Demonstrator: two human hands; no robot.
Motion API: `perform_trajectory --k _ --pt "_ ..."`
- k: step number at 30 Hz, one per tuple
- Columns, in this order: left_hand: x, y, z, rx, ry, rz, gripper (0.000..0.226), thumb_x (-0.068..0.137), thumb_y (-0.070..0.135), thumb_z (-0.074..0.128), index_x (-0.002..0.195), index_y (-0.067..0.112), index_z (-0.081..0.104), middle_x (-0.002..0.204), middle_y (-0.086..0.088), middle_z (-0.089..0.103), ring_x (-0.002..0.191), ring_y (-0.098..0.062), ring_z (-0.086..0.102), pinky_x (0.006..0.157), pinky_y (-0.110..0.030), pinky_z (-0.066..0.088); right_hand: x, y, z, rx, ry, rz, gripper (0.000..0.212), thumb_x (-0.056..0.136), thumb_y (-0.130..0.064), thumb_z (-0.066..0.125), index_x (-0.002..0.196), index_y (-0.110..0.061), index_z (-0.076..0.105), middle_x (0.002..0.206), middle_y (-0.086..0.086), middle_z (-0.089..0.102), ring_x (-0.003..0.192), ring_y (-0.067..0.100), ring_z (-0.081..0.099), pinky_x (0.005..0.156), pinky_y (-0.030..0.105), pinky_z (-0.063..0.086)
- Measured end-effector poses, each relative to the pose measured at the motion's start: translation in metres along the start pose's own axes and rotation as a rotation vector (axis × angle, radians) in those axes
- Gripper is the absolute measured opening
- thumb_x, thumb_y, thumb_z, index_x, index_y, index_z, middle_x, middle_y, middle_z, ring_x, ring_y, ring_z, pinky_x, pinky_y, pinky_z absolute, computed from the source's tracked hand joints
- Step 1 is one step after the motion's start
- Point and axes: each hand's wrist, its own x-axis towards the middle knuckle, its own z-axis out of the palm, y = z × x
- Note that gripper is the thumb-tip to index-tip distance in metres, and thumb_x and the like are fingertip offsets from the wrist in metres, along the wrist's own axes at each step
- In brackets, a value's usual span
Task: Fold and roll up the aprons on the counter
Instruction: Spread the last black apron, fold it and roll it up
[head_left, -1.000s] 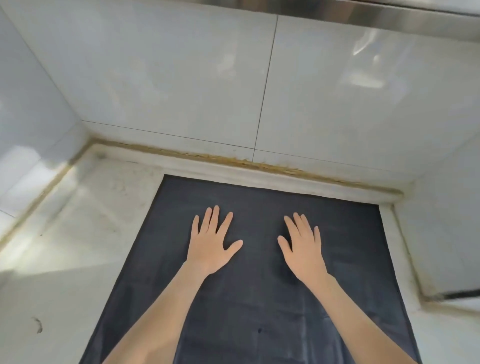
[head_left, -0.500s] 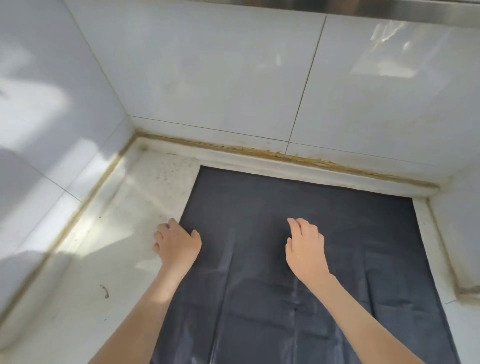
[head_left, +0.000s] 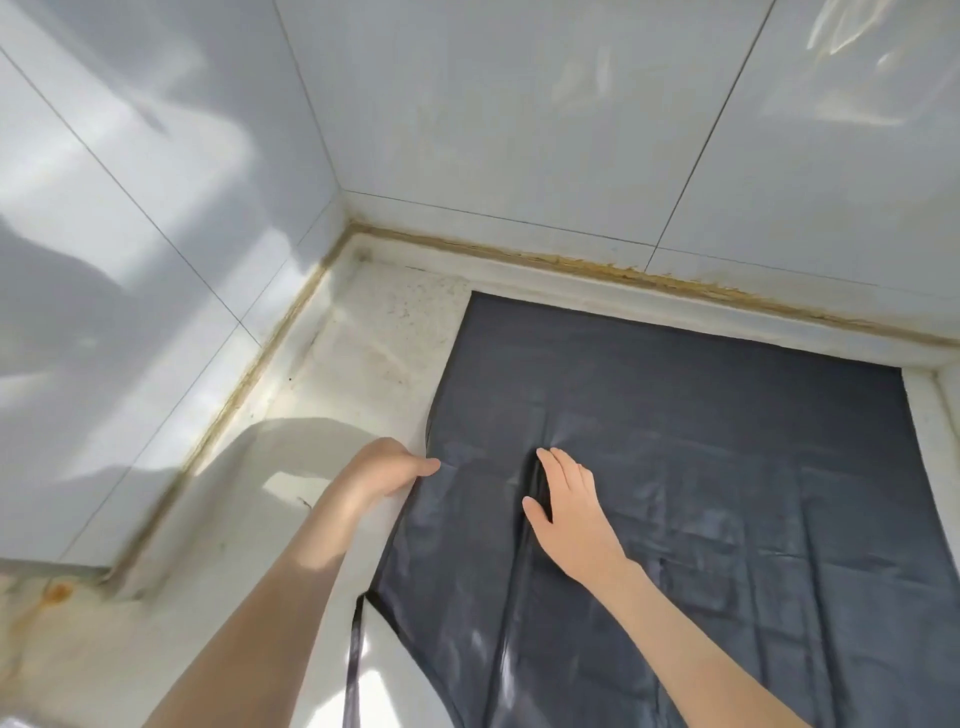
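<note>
Since half a second ago the left hand (head_left: 384, 470) has taken up the left hem of the apron (head_left: 701, 426) and drawn it inward, so that edge, straight before, now bows in a curve. The right hand (head_left: 571, 512), loosely curled then, now lies flat with its fingers straight. The left thumb sits on top of the hem and the fingers are tucked out of sight beneath it, a pinch on the cloth. The right hand presses palm-down on the fabric just beside a raised crease (head_left: 519, 571) that runs toward the near edge of the view. The dark grey apron lies spread on the pale counter (head_left: 374, 332). Its far edge is straight and parallel to the back tiled wall (head_left: 519, 130), with a narrow bare strip of counter between them. Along the foot of that wall runs a yellowed sealant seam (head_left: 597, 267). The apron's right edge lies close to a raised lip at the counter's right side, leaving little room there. To the left a broad stretch of stained counter lies open between the curved hem and the side wall. A thin dark strap (head_left: 355, 660) trails from the apron's near left corner across the counter beside the left forearm.
</note>
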Motion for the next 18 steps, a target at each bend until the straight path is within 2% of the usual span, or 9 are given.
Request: perform_trajectory --k 2,4,6,7,10,12,15,16,18 --pt "-0.010 0.004 0.001 -0.062 -0.080 -0.010 0.028 0.081 0.029 0.073 0.074 0.007 0.056 0.070 -0.004 0.059 0.065 -0.021 0.056 0.068 -0.025 0.045 -0.003 0.000 -0.005 0.145 0.003 0.001 0.062 0.098 -0.027 0.049 0.151 -0.018 0.019 0.155 -0.006 0.018 0.142 0.012 0.011 0.116 0.024 0.013" --pt "-0.027 0.013 0.003 -0.126 -0.200 -0.008 0.018 0.087 0.021 0.069 0.082 0.005 0.062 0.064 0.002 0.067 0.060 -0.013 0.064 0.062 -0.021 0.052 -0.003 0.001 -0.009 0.286 0.011 0.016 0.062 0.096 -0.022 0.054 0.150 -0.021 0.023 0.153 -0.009 0.023 0.138 0.005 0.015 0.111 0.018 0.014" --pt "-0.038 0.024 0.012 -0.186 -0.255 0.071 0.011 0.090 0.012 0.062 0.100 0.006 0.063 0.077 0.001 0.072 0.070 -0.013 0.068 0.065 -0.025 0.056 0.000 0.002 -0.015 0.474 0.002 0.068 0.062 0.095 -0.018 0.057 0.148 -0.024 0.026 0.151 -0.011 0.029 0.135 0.000 0.022 0.110 0.018 0.018" --pt "-0.041 0.030 0.018 -0.201 -0.244 0.144 0.019 0.091 0.009 0.058 0.110 0.010 0.061 0.091 0.000 0.072 0.080 -0.015 0.069 0.069 -0.029 0.057 0.001 0.002 -0.019 0.610 -0.001 0.109 0.062 0.094 -0.018 0.058 0.147 -0.026 0.027 0.150 -0.009 0.032 0.134 0.000 0.027 0.110 0.020 0.021" --pt "-0.053 0.051 0.044 -0.134 -0.271 0.343 0.027 0.093 0.010 0.053 0.117 0.022 0.052 0.108 0.000 0.067 0.089 -0.015 0.067 0.064 -0.028 0.055 0.005 0.004 -0.041 1.089 -0.010 0.254 0.060 0.090 -0.026 0.063 0.142 -0.030 0.033 0.140 -0.002 0.044 0.131 0.012 0.043 0.107 0.027 0.030" --pt "-0.059 0.063 0.065 -0.172 -0.508 0.347 0.023 0.096 0.017 0.054 0.118 0.022 0.051 0.106 0.002 0.065 0.088 -0.012 0.065 0.068 -0.026 0.052 0.005 0.007 -0.062 1.337 0.025 0.304 0.068 0.083 -0.035 0.066 0.141 -0.030 0.033 0.133 0.002 0.049 0.121 0.020 0.053 0.102 0.032 0.039" --pt "-0.058 0.066 0.087 -0.167 -0.880 0.261 0.029 0.101 0.023 0.047 0.128 0.032 0.050 0.122 0.006 0.062 0.111 -0.016 0.060 0.097 -0.034 0.046 0.003 0.014 -0.084 1.326 -0.005 0.300 0.070 0.081 -0.047 0.066 0.140 -0.036 0.030 0.127 -0.004 0.054 0.109 0.019 0.059 0.083 0.033 0.048" --pt "-0.055 0.067 0.093 -0.114 -0.935 0.251 0.033 0.101 0.022 0.045 0.130 0.037 0.048 0.128 0.008 0.060 0.119 -0.018 0.057 0.103 -0.039 0.043 0.001 0.018 -0.088 1.264 -0.027 0.302 0.070 0.081 -0.048 0.066 0.139 -0.039 0.029 0.125 -0.008 0.055 0.108 0.018 0.057 0.084 0.033 0.047" --pt "-0.053 0.069 0.099 -0.073 -0.963 0.250 0.039 0.099 0.015 0.044 0.126 0.043 0.047 0.128 0.008 0.061 0.122 -0.016 0.055 0.106 -0.041 0.042 0.001 0.022 -0.089 1.106 -0.075 0.303 0.072 0.081 -0.044 0.067 0.138 -0.046 0.023 0.123 -0.011 0.053 0.113 0.013 0.052 0.094 0.036 0.042"
